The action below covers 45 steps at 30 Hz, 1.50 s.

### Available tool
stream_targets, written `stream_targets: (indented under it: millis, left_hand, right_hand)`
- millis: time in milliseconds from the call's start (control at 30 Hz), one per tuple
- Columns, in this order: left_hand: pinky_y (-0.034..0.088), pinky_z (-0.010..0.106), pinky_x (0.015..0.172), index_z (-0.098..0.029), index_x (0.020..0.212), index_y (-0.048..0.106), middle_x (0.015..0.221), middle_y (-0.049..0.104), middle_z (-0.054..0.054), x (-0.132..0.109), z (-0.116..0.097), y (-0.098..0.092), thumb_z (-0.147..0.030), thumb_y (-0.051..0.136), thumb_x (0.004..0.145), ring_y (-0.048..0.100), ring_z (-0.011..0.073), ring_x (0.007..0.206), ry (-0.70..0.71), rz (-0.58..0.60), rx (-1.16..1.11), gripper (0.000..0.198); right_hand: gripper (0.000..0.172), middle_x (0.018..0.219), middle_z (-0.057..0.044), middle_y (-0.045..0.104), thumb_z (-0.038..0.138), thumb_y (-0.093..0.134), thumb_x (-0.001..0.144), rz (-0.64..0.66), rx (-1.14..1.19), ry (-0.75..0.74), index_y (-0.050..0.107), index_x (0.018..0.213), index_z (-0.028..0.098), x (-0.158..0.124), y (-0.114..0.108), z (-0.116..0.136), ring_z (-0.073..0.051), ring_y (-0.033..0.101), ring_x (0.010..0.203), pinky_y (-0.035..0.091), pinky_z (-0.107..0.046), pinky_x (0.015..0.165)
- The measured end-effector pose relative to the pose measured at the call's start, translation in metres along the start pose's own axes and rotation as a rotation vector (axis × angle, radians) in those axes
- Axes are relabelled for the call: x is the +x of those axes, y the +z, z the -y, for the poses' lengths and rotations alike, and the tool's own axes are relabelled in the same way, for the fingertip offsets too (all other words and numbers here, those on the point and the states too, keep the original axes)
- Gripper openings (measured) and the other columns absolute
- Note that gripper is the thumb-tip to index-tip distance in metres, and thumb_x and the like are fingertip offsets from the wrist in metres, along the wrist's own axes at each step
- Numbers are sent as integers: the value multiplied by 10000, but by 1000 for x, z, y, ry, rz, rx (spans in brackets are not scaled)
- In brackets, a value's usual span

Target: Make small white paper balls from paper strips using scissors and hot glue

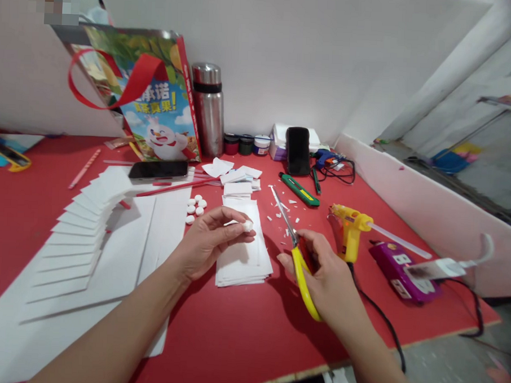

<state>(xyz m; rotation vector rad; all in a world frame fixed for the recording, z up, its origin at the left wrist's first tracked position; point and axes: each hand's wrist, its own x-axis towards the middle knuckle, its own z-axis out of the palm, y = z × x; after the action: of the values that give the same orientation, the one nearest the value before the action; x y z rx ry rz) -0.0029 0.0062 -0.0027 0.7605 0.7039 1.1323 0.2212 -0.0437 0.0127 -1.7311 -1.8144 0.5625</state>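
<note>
Between the thumb and fingers of my left hand (213,235) is a small white piece (248,225), whose kind I cannot make out. My right hand (324,270) grips yellow-handled scissors (301,281), with the blades pointing up and away over the table. Under my left fingertips lies a stack of white paper strips (241,273). Several small white round pieces (191,210) sit just left of it. White paper scraps (289,206) are scattered around the scissor blades.
A fanned staircase of white card (80,229) stands at left on a white sheet. A yellow glue gun (352,229) and a purple power strip (404,271) are at right. Behind are a green cutter (298,189), phones, a steel flask (208,113) and a bag (158,102).
</note>
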Motion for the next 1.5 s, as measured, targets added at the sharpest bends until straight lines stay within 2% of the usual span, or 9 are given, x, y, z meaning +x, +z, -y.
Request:
stream_targets:
  millis: [133,233,533,767,1033,1333,1400,1500]
  left_hand:
    - [576,308,885,-144,922,734,899,749,41,0,2,-3,-149,817,748,729,161,846,-43,-16,-22,192]
    - [573,303,884,-142,933,738,881,754,45,0,3,-4,-145,823,741,731,161,841,-58,-21,-54,210]
    - [567,258,770,-145,921,753,850,749,60,1,4,-6,-178,794,780,705,141,748,-31,53,-36,151]
    - [564,271,763,-162,918,759,837,757,51,1,5,-5,-176,827,736,710,149,723,-51,48,-38,195]
    - [563,267,757,-156,904,755,803,751,44,0,4,-4,-176,841,714,708,151,723,-47,70,-57,210]
    - [568,269,735,-130,864,721,792,729,48,0,4,-3,-149,819,736,695,142,712,-84,55,-76,162]
    - [568,268,723,-133,875,724,781,721,46,1,3,-3,-152,819,737,693,145,713,-86,63,-78,168]
    - [554,237,680,-137,942,744,833,720,51,1,2,-3,-152,805,755,675,128,705,-68,79,-65,197]
  right_hand:
    - [458,952,-27,638,446,669,853,95,71,-29,494,1212,221,-8,-4,8,-170,613,769,503,-266,709]
    - [481,1026,-55,634,404,694,836,135,63,-85,489,1230,219,-12,-5,13,-195,626,860,516,-298,777]
    - [531,1126,-108,620,427,731,818,149,-44,-148,498,1245,216,-11,12,12,-267,619,1000,514,-393,848]
    - [472,1033,-86,632,433,720,830,137,-87,-180,529,1205,218,-10,8,13,-249,644,894,523,-360,762]
    - [484,1032,-77,631,475,693,856,103,-117,-234,506,1221,217,-12,9,9,-239,645,879,523,-352,740]
    - [397,996,-82,676,400,666,887,27,-125,-276,539,1210,208,-13,14,4,-239,676,839,532,-330,707]
    - [356,967,-68,689,409,669,882,3,-68,-250,562,1160,212,-14,15,5,-221,678,822,532,-306,706]
    - [338,854,-18,674,459,664,874,-8,24,-97,571,1099,225,-15,12,5,-173,646,694,519,-257,629]
